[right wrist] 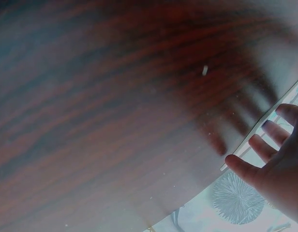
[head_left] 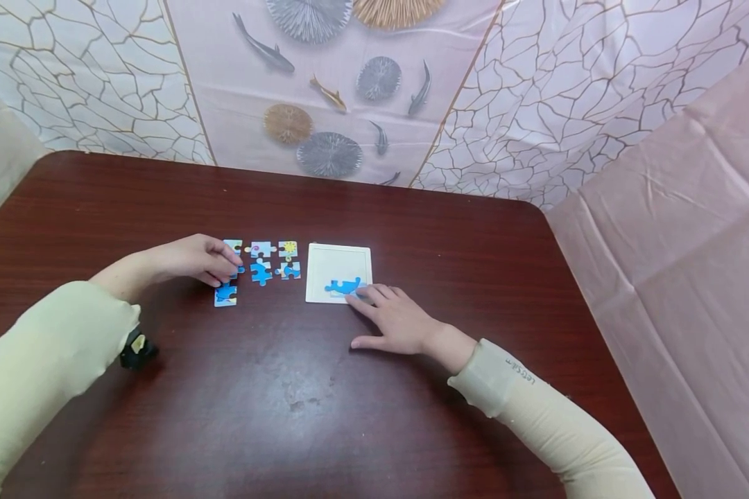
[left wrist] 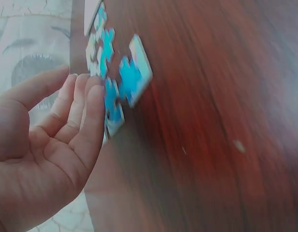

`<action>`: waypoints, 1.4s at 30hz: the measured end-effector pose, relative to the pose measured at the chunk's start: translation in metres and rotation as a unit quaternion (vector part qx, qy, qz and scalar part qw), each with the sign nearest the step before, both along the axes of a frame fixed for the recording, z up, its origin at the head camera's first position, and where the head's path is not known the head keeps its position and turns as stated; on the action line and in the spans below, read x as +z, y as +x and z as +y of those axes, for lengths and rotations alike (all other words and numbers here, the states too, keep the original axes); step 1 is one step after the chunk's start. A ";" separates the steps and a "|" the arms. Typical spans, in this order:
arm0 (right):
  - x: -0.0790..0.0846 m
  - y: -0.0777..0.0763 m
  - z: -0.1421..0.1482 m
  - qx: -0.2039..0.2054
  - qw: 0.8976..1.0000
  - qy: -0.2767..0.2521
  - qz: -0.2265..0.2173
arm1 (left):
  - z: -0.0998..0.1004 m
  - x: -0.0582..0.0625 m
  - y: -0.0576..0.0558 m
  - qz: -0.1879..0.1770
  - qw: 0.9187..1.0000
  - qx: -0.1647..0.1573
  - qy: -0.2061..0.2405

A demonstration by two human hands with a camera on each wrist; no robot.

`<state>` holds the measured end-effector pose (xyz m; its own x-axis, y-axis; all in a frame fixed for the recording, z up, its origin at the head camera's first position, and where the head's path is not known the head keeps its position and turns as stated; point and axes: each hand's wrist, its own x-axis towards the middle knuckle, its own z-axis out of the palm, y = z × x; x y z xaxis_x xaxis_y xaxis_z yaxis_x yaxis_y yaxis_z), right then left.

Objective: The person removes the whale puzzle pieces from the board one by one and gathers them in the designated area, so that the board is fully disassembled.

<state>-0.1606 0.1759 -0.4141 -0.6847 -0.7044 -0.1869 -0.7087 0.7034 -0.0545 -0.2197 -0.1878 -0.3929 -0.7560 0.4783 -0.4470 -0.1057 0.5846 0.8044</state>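
Several blue jigsaw puzzle pieces (head_left: 262, 272) lie apart in short rows on the table, one printed with a yellow sun (head_left: 289, 248). My left hand (head_left: 193, 258) hovers at the leftmost column, its fingers loosely bent and partly hiding pieces there. In the left wrist view nothing shows between thumb and fingers; a corner piece (left wrist: 134, 79) lies just beyond the fingertips. To the right is a square white puzzle tray (head_left: 337, 258) with blue pieces (head_left: 345, 285) along its near edge. My right hand (head_left: 399, 320) reaches over the tray's near right corner, fingers spread, fingertips at those pieces.
The dark wooden table (head_left: 274, 416) extends toward me and to both sides. Patterned cloth (head_left: 331, 90) hangs behind its far edge, and a plain pinkish cloth (head_left: 680, 229) on the right. A black wrist device (head_left: 139, 349) sits under the left sleeve.
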 end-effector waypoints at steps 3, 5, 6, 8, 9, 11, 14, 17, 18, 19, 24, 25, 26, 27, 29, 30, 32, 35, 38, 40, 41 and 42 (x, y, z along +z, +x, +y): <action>0.000 0.000 0.000 0.000 1.000 0.001 0.001 | 0.013 0.002 -0.003 0.002 1.000 -0.004 0.009; 0.000 0.000 0.001 0.000 1.000 0.000 0.001 | 0.022 0.002 -0.005 0.003 1.000 -0.006 0.015; 0.000 0.001 0.001 0.001 1.000 -0.001 0.002 | 0.027 0.002 -0.005 0.004 1.000 -0.008 0.018; -0.001 0.000 0.001 0.002 1.000 -0.003 0.003 | 0.036 0.002 -0.006 0.005 1.000 -0.012 0.027; -0.001 0.000 0.001 0.002 1.000 -0.003 0.004 | 0.040 0.001 -0.007 0.005 0.999 -0.015 0.030; -0.002 0.000 0.002 0.003 1.000 -0.003 0.006 | 0.049 0.000 -0.007 0.001 0.999 -0.014 0.036; -0.003 0.001 0.002 0.003 1.000 -0.002 0.007 | 0.060 -0.002 -0.007 -0.007 0.999 -0.014 0.042; -0.003 0.001 0.002 0.004 1.000 -0.001 0.007 | 0.071 -0.004 -0.006 -0.014 0.999 -0.012 0.047; -0.003 0.002 0.002 0.004 1.000 -0.001 0.008 | 0.074 -0.005 -0.006 -0.017 0.999 -0.012 0.048; -0.003 0.002 0.003 0.004 1.000 -0.001 0.009 | 0.078 -0.005 -0.006 -0.018 0.999 -0.013 0.049; -0.004 0.002 0.003 0.002 1.000 0.001 0.007 | 0.094 -0.008 -0.006 -0.031 0.997 -0.020 0.061; -0.004 0.003 0.003 0.001 1.000 0.001 0.006 | 0.097 -0.009 -0.006 -0.033 0.997 -0.022 0.062; -0.004 0.003 0.003 0.000 1.000 0.001 0.005 | 0.100 -0.009 -0.006 -0.036 0.997 -0.022 0.066; -0.005 0.003 0.003 -0.001 1.000 0.002 0.004 | 0.103 -0.009 -0.006 -0.038 0.997 -0.023 0.067; -0.005 0.003 0.003 -0.002 1.000 0.000 0.003 | 0.109 -0.009 -0.006 -0.043 0.996 -0.026 0.075; -0.005 0.003 0.004 -0.003 1.000 0.000 0.003 | 0.111 -0.010 -0.007 -0.047 0.995 -0.028 0.078; -0.004 0.004 0.003 -0.004 1.000 0.000 0.000 | 0.115 -0.011 -0.007 -0.056 0.995 -0.034 0.082; -0.004 0.004 0.003 -0.002 1.000 0.001 -0.002 | 0.118 -0.011 -0.008 -0.063 0.994 -0.042 0.080; -0.003 0.003 0.003 -0.001 1.000 0.004 -0.001 | 0.120 -0.011 -0.009 -0.063 0.994 -0.047 0.074; -0.003 0.003 0.004 -0.001 1.000 0.006 0.000 | 0.121 -0.011 -0.009 -0.061 0.994 -0.052 0.072; -0.003 0.003 0.004 -0.001 1.000 0.007 0.001 | 0.122 -0.010 -0.010 -0.061 0.994 -0.053 0.072; -0.002 0.002 0.004 -0.001 1.000 0.007 0.001 | 0.122 -0.010 -0.010 -0.061 0.994 -0.054 0.071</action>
